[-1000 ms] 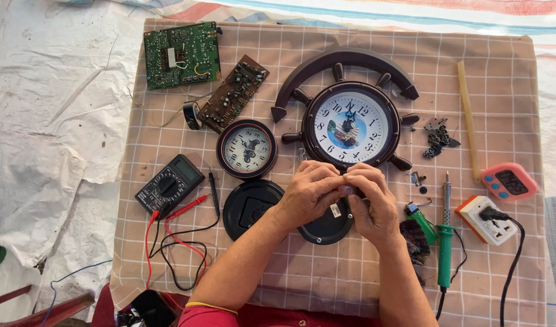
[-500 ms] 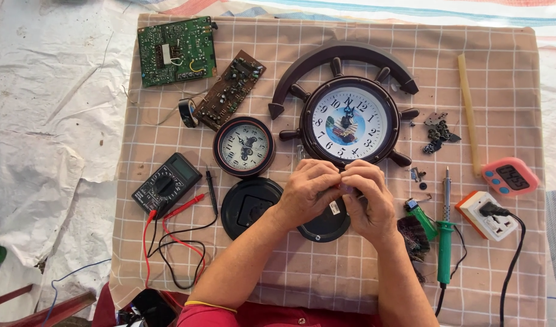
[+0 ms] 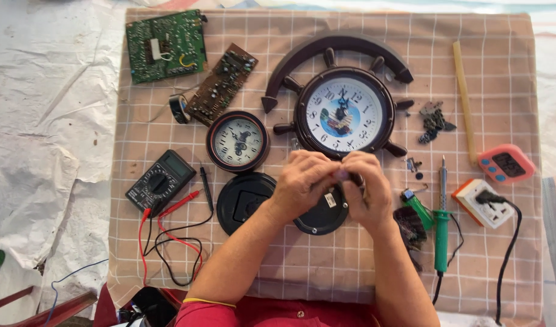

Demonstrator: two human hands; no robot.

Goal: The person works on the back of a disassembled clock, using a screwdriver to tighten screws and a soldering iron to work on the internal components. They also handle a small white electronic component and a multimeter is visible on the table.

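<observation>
A small part, mostly hidden, is pinched between the left hand (image 3: 302, 184) and right hand (image 3: 366, 188), just above a round black clock back (image 3: 320, 215), near the ship-wheel clock (image 3: 343, 114) on the tabletop (image 3: 484, 266).

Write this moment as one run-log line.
left hand + right hand: pinch small part | below: round black disc | beside: ship-wheel clock

Over that second the left hand (image 3: 302, 184) and right hand (image 3: 366, 191) drew closer, until their fingertips met above the round black clock back (image 3: 321, 215). More of that back got covered. Whatever small part they pinched was, I think, hidden between the fingers.
</observation>
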